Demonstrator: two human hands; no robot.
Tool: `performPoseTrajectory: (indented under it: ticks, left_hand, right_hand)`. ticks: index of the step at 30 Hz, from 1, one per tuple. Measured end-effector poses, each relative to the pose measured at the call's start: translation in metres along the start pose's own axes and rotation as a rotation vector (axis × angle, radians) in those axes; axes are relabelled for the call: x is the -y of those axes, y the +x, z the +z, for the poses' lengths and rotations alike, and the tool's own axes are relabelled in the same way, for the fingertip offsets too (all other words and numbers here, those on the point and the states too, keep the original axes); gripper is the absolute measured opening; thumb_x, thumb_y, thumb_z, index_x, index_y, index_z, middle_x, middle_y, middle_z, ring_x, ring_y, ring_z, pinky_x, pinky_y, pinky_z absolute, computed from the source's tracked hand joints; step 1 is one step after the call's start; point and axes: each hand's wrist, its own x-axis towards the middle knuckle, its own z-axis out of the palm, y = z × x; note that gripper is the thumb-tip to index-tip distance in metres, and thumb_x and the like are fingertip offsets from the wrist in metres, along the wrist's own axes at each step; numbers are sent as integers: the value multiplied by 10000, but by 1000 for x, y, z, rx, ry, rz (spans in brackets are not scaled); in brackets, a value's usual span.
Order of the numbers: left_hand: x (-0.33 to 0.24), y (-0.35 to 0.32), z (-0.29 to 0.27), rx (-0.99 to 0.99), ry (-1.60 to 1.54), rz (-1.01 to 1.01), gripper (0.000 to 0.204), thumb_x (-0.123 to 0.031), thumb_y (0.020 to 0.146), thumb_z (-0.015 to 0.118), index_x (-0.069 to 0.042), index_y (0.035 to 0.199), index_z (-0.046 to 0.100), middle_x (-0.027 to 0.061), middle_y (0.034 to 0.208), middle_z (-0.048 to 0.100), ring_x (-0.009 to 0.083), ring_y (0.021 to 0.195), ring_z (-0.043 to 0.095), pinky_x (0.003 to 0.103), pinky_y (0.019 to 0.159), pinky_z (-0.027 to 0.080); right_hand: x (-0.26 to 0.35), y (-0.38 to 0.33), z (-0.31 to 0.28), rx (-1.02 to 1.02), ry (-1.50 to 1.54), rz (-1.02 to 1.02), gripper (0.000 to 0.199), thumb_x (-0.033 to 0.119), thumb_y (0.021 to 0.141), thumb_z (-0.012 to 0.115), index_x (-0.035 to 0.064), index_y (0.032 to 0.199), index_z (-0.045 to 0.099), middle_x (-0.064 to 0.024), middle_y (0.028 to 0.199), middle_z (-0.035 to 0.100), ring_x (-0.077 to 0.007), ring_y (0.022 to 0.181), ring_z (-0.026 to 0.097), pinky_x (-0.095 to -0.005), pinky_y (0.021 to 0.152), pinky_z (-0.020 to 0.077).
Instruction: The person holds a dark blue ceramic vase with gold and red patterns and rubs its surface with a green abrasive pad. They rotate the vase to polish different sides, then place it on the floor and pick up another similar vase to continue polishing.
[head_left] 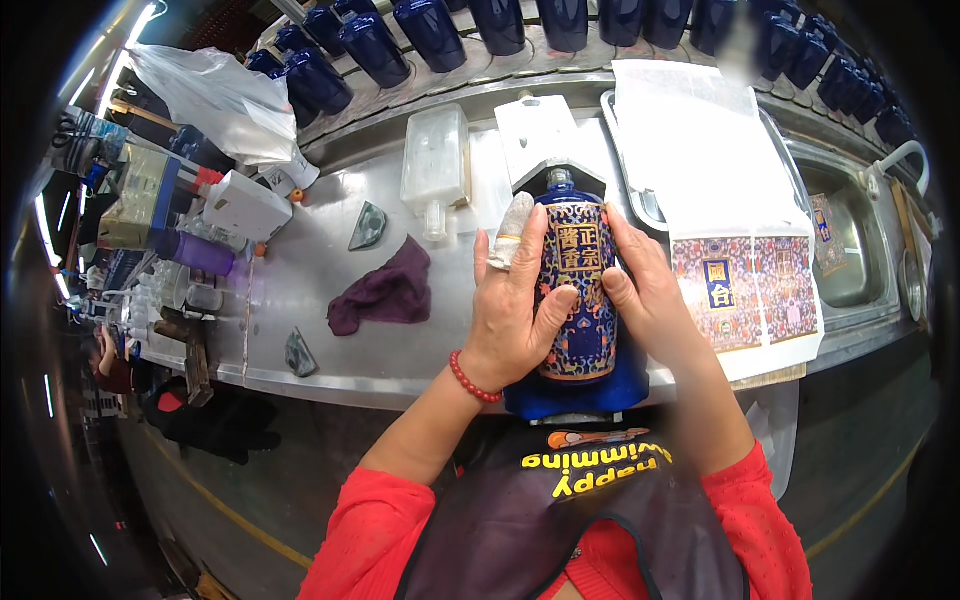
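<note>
A dark blue glass bottle lies on its back at the near edge of the steel bench, its neck pointing away from me. An ornate multicoloured label with gold characters covers its front. My left hand grips the left side, thumb on the label; one of its fingers wears a greyish-white cover. From the right, my right hand clasps the bottle, its thumb also resting on the label. The neck sits by a dark angular rest. Right of the bottle lie printed label sheets beside white paper.
A purple cloth, a clear empty bottle and two dark green pieces lie on the bench at left. Blue bottles line a conveyor behind. A sink is at right, with a plastic bag at far left.
</note>
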Motion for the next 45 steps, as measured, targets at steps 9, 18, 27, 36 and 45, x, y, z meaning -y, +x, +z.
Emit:
performPoseTrajectory:
  ticks: [9,18,27,36,45]
  left_hand:
    - [-16,-10,-16,58,-100,41,933,-593,965,574,49,1572,274,309,1571,352,442,1465,352,608,1207,77]
    - [-28,-55,2,27,-8,66,1033,-383,782,839,57,1556,315,339,1511,417,520,1395,414,599,1183,248]
    - [-11,-76,15,56,112,47,1010,-495,958,638,108,1586,126,336,1558,348,507,1467,312,623,1202,137]
    - [-21,-71,15,-12,100,112,1003,-260,808,790,6,1604,243,282,1587,334,546,1459,286,653,1189,138]
    - [-21,-70,13,2,143,157,965,-271,783,811,-54,1591,332,175,1577,423,526,1448,332,646,1187,183]
  right_hand:
    - [-5,-12,-17,-72,-51,48,654,375,1023,604,24,1539,411,-242,1452,527,-376,1317,499,-424,1118,383]
    - [0,-37,-21,-97,-125,-35,577,307,1015,623,7,1487,480,-244,1441,526,-392,1312,500,-436,1110,388]
    - [9,-65,-14,-12,-142,-108,619,369,1004,616,-2,1482,483,-268,1474,466,-432,1314,481,-470,1116,380]
    - [23,-87,2,38,-286,-229,636,281,879,746,84,1453,554,-254,1526,410,-444,1284,482,-511,1079,419]
    - [26,-85,3,22,-310,-232,641,224,858,762,80,1449,558,-251,1519,423,-436,1258,497,-508,1064,431]
